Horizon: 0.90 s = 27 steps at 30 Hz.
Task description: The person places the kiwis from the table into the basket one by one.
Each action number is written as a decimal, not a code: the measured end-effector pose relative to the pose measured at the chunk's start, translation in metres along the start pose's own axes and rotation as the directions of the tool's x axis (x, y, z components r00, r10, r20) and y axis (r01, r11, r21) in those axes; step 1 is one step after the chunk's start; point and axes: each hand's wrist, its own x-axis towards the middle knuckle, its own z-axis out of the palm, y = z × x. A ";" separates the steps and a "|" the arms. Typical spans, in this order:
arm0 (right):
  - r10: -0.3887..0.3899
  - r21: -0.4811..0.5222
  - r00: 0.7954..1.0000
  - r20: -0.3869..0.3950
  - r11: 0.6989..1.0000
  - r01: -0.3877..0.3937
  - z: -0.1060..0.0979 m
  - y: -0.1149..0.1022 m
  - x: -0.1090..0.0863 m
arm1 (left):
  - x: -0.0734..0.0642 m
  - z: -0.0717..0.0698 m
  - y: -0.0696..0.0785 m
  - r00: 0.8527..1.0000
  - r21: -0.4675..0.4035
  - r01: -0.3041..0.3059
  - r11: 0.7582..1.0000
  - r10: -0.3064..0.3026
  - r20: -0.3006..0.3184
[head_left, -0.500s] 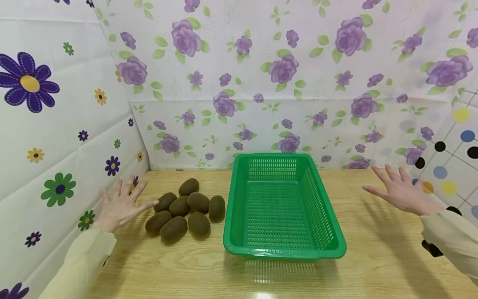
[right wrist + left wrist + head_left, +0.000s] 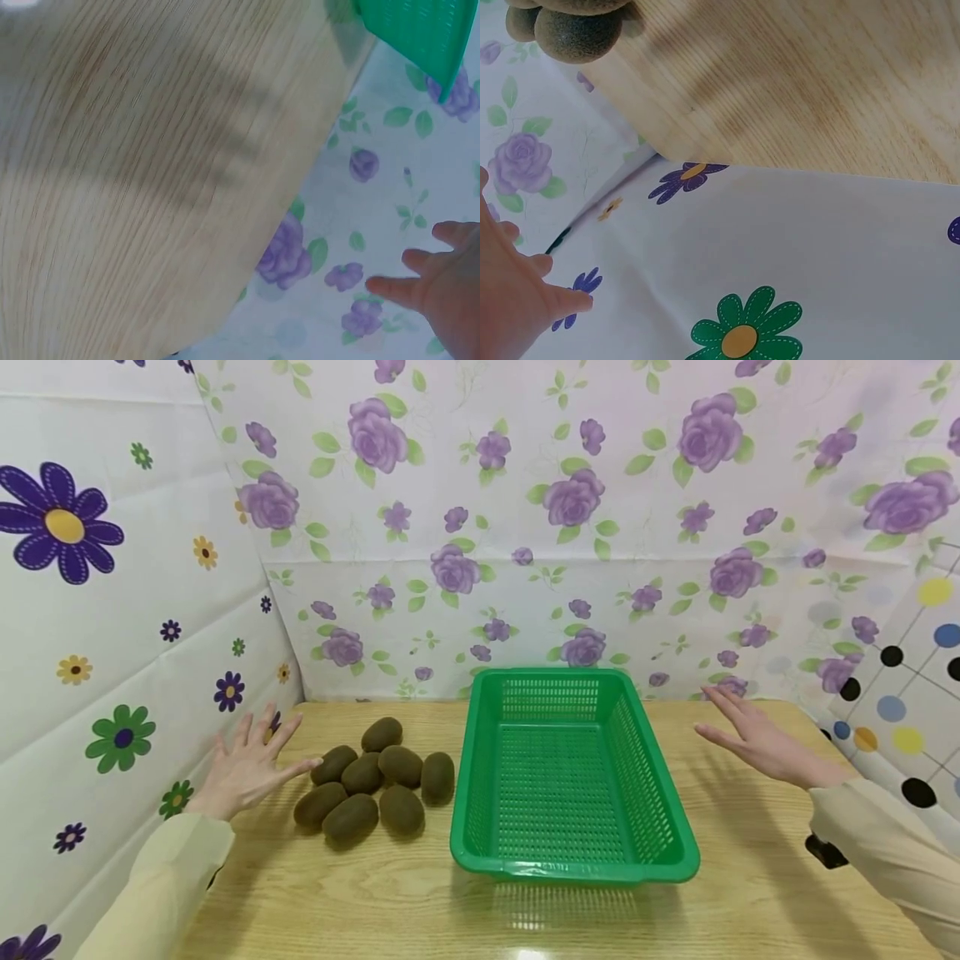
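Several brown kiwis point(image 2: 363, 773) lie grouped on the wooden table, left of an upright green plastic basket point(image 2: 576, 870) with perforated sides and floor. My left hand point(image 2: 243, 768), fingers spread and holding nothing, hovers just left of the kiwis; its thumb tip appears close to the nearest one. Over the table's right side my right hand point(image 2: 772, 743) is raised with its fingers straight, apart from the basket and holding nothing. In the left wrist view some kiwis point(image 2: 577, 34) show at the top edge. A basket corner point(image 2: 427, 37) shows in the right wrist view.
The wooden table point(image 2: 390, 902) ends at a back wall of purple-rose cloth point(image 2: 510, 527). White cloth with daisies point(image 2: 150, 602) hangs at the left, and dotted cloth point(image 2: 911, 693) at the right. A small black object point(image 2: 826, 852) shows under the right sleeve.
My right hand has moved left towards the basket and turned slightly. The left hand stays nearly where it was. Kiwis and basket lie as before; the head view has shifted slightly.
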 end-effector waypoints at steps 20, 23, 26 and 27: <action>-0.102 0.424 0.988 0.120 0.905 0.042 0.047 -0.020 0.024 | 0.000 0.001 -0.011 0.992 -0.389 -0.101 0.916 0.122 0.030; -0.114 0.481 0.984 0.140 0.876 0.033 0.051 -0.023 0.025 | -0.001 0.004 -0.013 0.986 -0.395 -0.140 0.908 0.162 0.023; -0.097 0.490 0.983 0.158 0.871 0.007 0.053 -0.027 0.026 | -0.003 0.006 -0.014 0.979 -0.408 -0.172 0.896 0.201 0.027; -0.092 0.489 0.982 0.162 0.872 0.001 0.053 -0.028 0.026 | -0.003 0.007 -0.014 0.977 -0.422 -0.176 0.889 0.209 0.033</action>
